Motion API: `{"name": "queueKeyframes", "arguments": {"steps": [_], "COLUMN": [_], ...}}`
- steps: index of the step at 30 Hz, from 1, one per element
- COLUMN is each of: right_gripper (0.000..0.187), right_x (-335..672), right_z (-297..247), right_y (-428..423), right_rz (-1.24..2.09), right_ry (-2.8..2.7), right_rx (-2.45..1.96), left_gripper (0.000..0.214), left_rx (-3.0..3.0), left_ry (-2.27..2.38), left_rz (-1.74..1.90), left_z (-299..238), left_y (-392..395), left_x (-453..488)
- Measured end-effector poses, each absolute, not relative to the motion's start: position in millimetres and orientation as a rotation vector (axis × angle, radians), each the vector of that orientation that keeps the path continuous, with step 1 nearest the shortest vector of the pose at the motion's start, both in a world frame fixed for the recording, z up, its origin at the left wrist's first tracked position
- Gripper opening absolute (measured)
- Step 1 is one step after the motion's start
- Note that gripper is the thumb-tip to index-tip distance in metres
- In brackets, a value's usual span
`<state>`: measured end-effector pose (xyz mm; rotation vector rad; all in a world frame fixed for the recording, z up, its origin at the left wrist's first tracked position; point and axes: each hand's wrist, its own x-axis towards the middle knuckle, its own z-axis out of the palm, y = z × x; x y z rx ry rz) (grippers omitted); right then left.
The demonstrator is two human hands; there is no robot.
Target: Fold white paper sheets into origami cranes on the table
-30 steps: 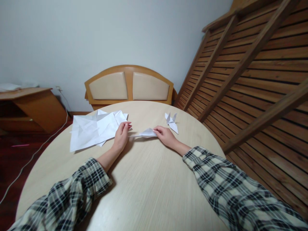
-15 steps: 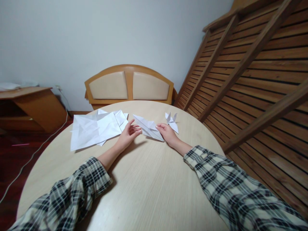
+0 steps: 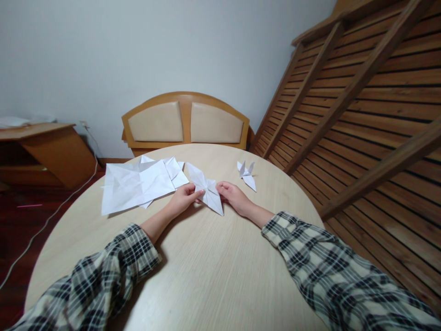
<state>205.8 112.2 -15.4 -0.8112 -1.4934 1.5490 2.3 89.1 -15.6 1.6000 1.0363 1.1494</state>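
Note:
Between my two hands is a folded white paper (image 3: 208,187), creased into a long diamond with pointed ends and small flaps at its middle. My left hand (image 3: 184,198) pinches its left edge, thumb on top. At its right side, my right hand (image 3: 234,197) is closed on the paper with thumb and fingertips. A small white origami crane (image 3: 245,173) rests on the table just beyond my right hand. Beyond my left hand, creased white paper sheets (image 3: 132,187) lie in an overlapping pile.
The round pale wooden table (image 3: 203,276) fills the foreground. Behind it stands a headboard (image 3: 186,120) with cream panels. A slatted wooden frame (image 3: 361,101) leans on the right. To the left are a brown desk (image 3: 58,151) and a white cable (image 3: 51,219) on the floor.
My left hand, formerly open beside the folded paper, has closed on its left edge. The paper has turned, its near tip swinging toward me and its flaps opening wider. The crane stays put.

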Motion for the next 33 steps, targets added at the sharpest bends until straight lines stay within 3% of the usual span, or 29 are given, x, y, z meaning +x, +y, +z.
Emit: {"name": "queueKeyframes", "arguments": {"steps": [20,25,28,33], "right_gripper": [0.025,0.016,0.009,0.017], "right_x": [198.7,201.9,205.6,208.1], "right_z": [-19.0,-12.1,-7.0,-5.3], "right_y": [106.5,106.2,102.6,95.8], "right_rz": [1.396,0.905,0.545,0.055], "right_ry": [-1.606,-1.641,-1.764,-2.09], "right_rx": [-0.764,-0.834,-0.876,-0.842], "left_gripper": [0.033,0.031,0.023,0.036], "left_rx": [1.638,1.632,1.751,1.505], "left_ry": [1.074,1.207,1.135,0.852], "left_rz": [1.221,1.499,1.348,1.201], "left_z": [-12.0,-14.3,-12.7,-10.5], "left_y": [86.6,85.1,77.7,63.7], "left_x": [4.4,7.9,16.0,37.5]}}
